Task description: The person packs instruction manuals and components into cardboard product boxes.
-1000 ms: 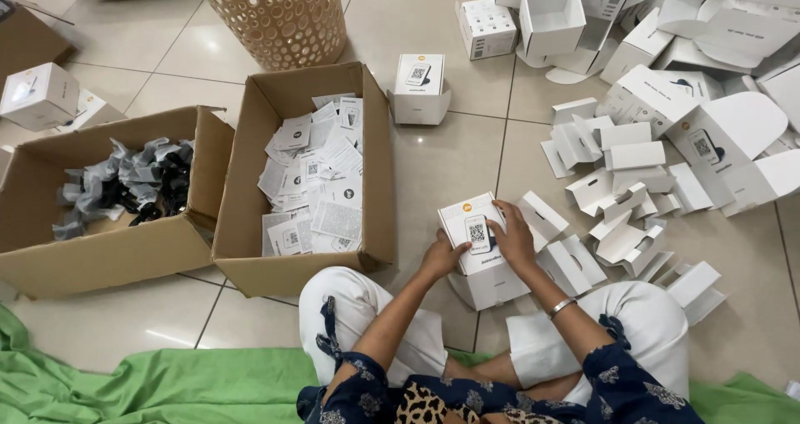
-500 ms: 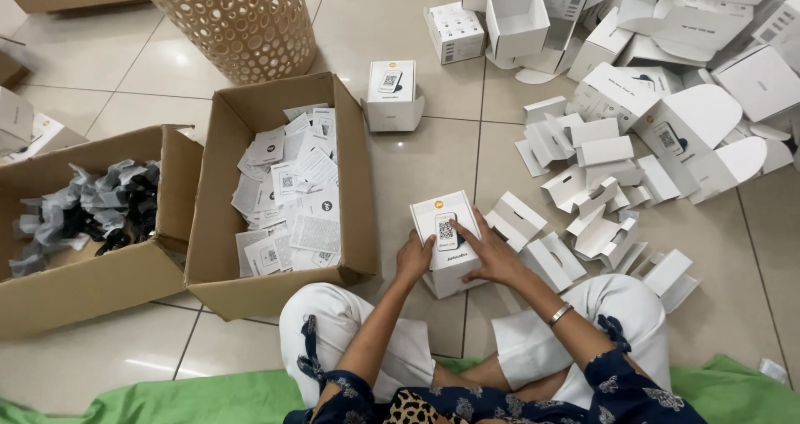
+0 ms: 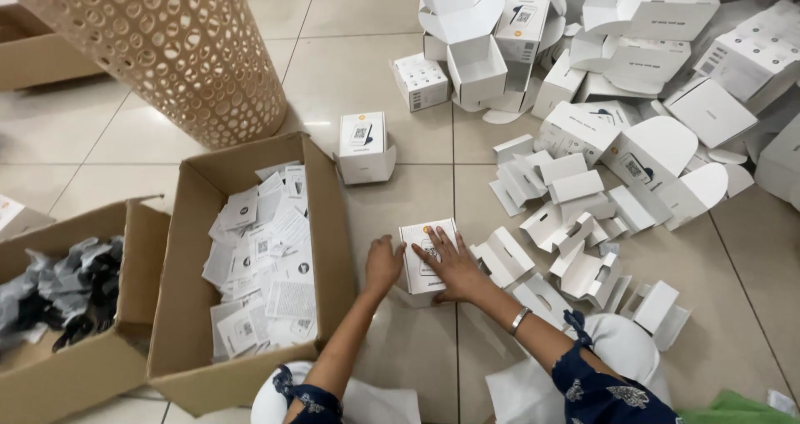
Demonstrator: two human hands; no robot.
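Your right hand (image 3: 450,261) lies spread flat on the small white box (image 3: 427,255) on the floor; your left hand (image 3: 382,263) cups its side, fingers curled, cardboard box of leaflets (image 3: 250,265) just beyond it.

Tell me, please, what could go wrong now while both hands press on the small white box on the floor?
1. The right hand lies flat on the small white box and the left hand only touches its side, so pressing may crush the thin card.
2. Loose white inserts lie right beside it; an elbow might scatter them.
3. The cardboard box of leaflets stands close on the left, so the left arm could bump it.
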